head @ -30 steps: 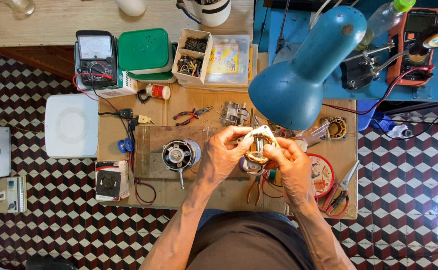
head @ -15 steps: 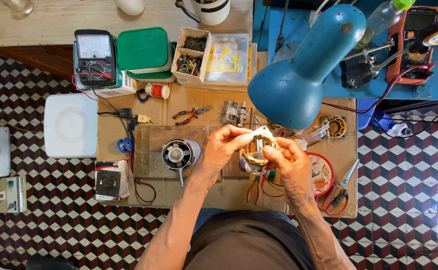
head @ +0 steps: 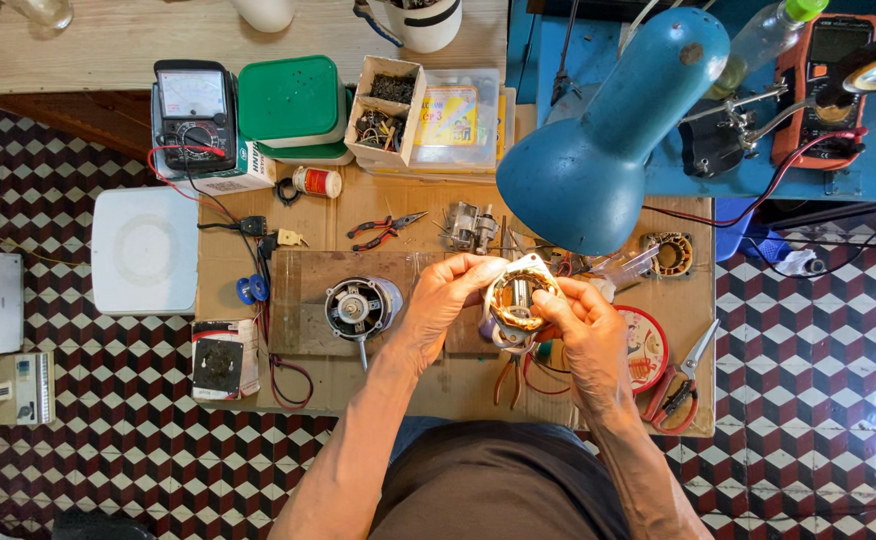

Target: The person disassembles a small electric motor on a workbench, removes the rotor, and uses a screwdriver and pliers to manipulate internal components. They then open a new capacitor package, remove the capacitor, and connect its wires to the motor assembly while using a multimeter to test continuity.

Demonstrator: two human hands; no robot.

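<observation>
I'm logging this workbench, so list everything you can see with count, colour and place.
motor stator: one, white shell, copper windings, held in both hands
small motor: one, grey, on board left of hands
desk lamp: one, blue, above hands
analog meter: one, black, top left
green containers: two, stacked, beside meter
parts box: one, cardboard, top centre
red-handled pliers: one, centre
digital meter: one, orange, top right
white stool: one, left of table
left hand: grips stator's left side
right hand: fingers on stator's right rim
</observation>
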